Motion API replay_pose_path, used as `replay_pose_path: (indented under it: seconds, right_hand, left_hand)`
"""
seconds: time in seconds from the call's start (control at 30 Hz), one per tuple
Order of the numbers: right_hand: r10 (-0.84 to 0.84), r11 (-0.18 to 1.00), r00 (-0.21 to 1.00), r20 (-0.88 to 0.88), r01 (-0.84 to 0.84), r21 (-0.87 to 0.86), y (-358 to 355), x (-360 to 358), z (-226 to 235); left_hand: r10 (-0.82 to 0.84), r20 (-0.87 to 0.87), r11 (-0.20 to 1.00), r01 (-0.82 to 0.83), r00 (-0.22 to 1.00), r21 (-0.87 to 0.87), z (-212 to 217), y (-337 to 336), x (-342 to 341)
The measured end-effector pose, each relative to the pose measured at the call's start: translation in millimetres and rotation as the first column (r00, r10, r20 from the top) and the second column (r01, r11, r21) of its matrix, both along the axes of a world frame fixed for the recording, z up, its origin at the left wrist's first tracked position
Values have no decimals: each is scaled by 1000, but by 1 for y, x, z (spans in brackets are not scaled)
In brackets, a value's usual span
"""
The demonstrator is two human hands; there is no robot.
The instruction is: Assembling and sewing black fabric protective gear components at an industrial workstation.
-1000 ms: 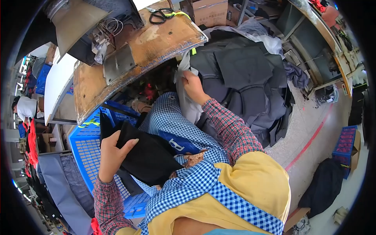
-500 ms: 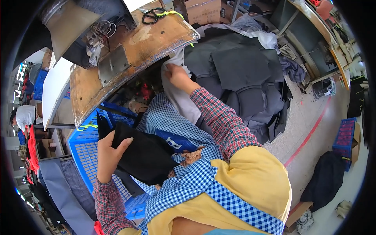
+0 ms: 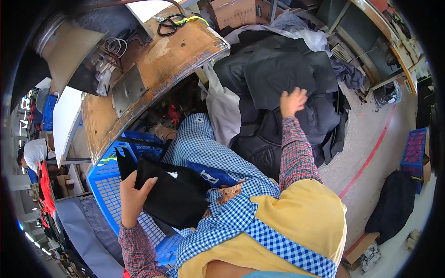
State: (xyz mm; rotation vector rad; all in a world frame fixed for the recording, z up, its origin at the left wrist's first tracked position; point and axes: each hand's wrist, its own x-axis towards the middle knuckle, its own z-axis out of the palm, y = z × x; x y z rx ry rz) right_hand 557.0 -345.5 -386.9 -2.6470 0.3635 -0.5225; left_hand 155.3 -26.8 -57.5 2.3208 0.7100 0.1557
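My left hand (image 3: 133, 197) is closed on a piece of black fabric (image 3: 178, 197), thumb on top, which lies across my lap over the blue checked apron (image 3: 204, 139). A small white label shows on the fabric's upper part. To the right, my right hand (image 3: 293, 102) is over a large heap of dark grey padded panels (image 3: 278, 76), its fingers spread and nothing in them. Whether it touches the heap I cannot tell. A light grey cloth (image 3: 225, 109) hangs between the heap and the table.
A worn wooden table (image 3: 160, 51) stands ahead on the left, with black scissor-like loops (image 3: 170, 25) on it. Below my left arm is a blue plastic basket (image 3: 104, 185). A cardboard box (image 3: 234, 13) stands behind the heap; dark cloth (image 3: 391, 208) lies on the floor at right.
My right hand has let go of the light grey cloth and moved right, over the dark heap. The cloth now hangs loose. My left hand keeps its hold on the black fabric.
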Motion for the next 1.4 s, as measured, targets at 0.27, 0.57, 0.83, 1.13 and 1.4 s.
replay_pose_path:
  seconds: [0.27,0.57,0.83,1.13,1.4]
  right_hand:
    - [-220,883,847,-484,384,271,-10,17,-76]
    - [149,916,837,-527,83,392,105,4,-136]
    - [394,759,913,107,-389,521,65,0,-18]
    - [828,477,534,-168,-516,712,168,-101,-66]
    - [922,309,327,206,-944,116,276,-103,-88]
  left_hand:
    - [17,-169,1000,-14,985,21,-1,1,28]
    - [26,-247,1000,-28,969,-4,3,-1,39]
    - [81,-30,997,-81,996,7,-1,5,12]
    - [90,-21,989,-87,996,118,7,-9,-14]
    - [74,34,992,-77,997,102,8,-12,-25]
